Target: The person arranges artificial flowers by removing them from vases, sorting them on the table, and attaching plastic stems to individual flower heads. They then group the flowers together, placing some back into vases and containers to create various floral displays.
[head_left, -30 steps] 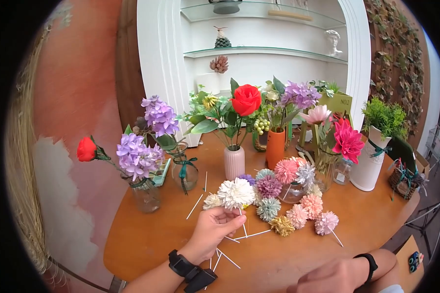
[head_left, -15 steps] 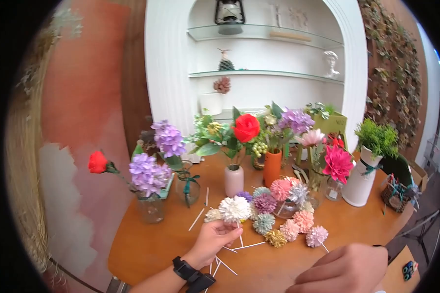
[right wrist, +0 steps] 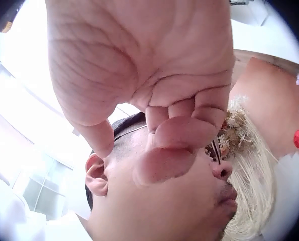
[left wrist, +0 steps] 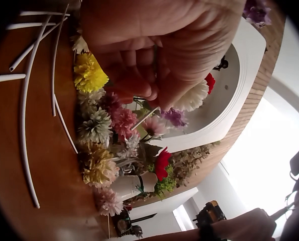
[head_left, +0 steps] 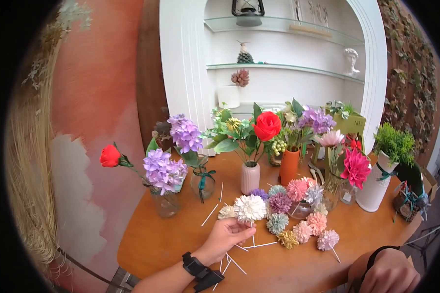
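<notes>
In the head view, a full white pompom flower (head_left: 250, 209) stands upright above the table, and my left hand (head_left: 230, 238) pinches its thin white stem (head_left: 253, 238) between thumb and fingers just below the bloom. The left wrist view shows the stem's end (left wrist: 143, 118) poking out past the fingertips. At the lower right, my right hand (head_left: 390, 272) is raised off the table with its back to the head camera. From the right wrist, its palm (right wrist: 159, 55) shows, fingers loosely bent, thumb apart, and nothing between them.
Pompom flowers (head_left: 278, 223) in several colours lie heaped beyond the left hand. Loose white sticks (head_left: 236, 264) are scattered on the wooden table (head_left: 166, 249). Behind stand a pink vase (head_left: 250, 178), an orange vase (head_left: 289, 166), glass jars (head_left: 167, 205) with flowers and a white pitcher (head_left: 371, 193).
The head view has tilted and shifted. My right hand has moved further right, toward the table's edge. My left hand keeps the white pompom flower in nearly the same place.
</notes>
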### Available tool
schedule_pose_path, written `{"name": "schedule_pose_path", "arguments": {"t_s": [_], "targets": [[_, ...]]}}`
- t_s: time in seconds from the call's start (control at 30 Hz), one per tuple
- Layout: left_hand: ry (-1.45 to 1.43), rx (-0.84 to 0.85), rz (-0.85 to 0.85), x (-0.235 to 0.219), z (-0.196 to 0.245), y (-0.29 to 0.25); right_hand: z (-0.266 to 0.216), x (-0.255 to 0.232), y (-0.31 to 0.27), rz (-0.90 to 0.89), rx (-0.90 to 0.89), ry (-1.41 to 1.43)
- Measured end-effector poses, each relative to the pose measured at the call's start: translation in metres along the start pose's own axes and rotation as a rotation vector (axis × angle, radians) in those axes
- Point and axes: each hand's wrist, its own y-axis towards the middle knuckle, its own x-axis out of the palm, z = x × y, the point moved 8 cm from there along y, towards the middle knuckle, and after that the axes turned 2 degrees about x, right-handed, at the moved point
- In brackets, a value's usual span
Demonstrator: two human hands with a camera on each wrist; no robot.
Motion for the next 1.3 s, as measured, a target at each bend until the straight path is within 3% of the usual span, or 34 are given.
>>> {"name": "schedule_pose_path", "arguments": {"t_s": [0.17,0.43,0.9,1.0,1.07,1.13,1.2,1.27,1.3], "targets": [[0.032,0.008,0.035,-0.001,0.010,-0.002,0.002,-0.013,-0.003,-0.143,0.022,0.048],[0.068,0.022,0.018,0.001,0.007,0.000,0.013,-0.037,-0.002,-0.108,0.055,0.141],[0.091,-0.128,-0.017,0.005,-0.017,-0.004,-0.009,-0.068,-0.004,-0.064,0.107,0.157],[0.081,-0.131,-0.068,0.013,-0.014,-0.008,-0.022,-0.068,0.000,-0.042,0.152,0.141],[0.139,-0.077,-0.034,0.015,-0.006,-0.009,-0.012,-0.082,-0.007,-0.041,0.307,0.036],[0.112,-0.056,-0.021,0.015,-0.006,-0.009,0.011,-0.087,-0.002,0.132,0.184,0.111],[0.095,-0.066,0.002,0.019,0.000,-0.009,0.026,-0.075,0.005,0.121,0.282,0.192],[0.098,-0.146,0.027,0.012,-0.008,-0.012,0.042,-0.052,-0.016,0.359,-0.025,0.319],[0.063,-0.106,0.055,0.018,0.001,-0.011,0.029,-0.065,-0.008,0.361,-0.020,0.297]]}}
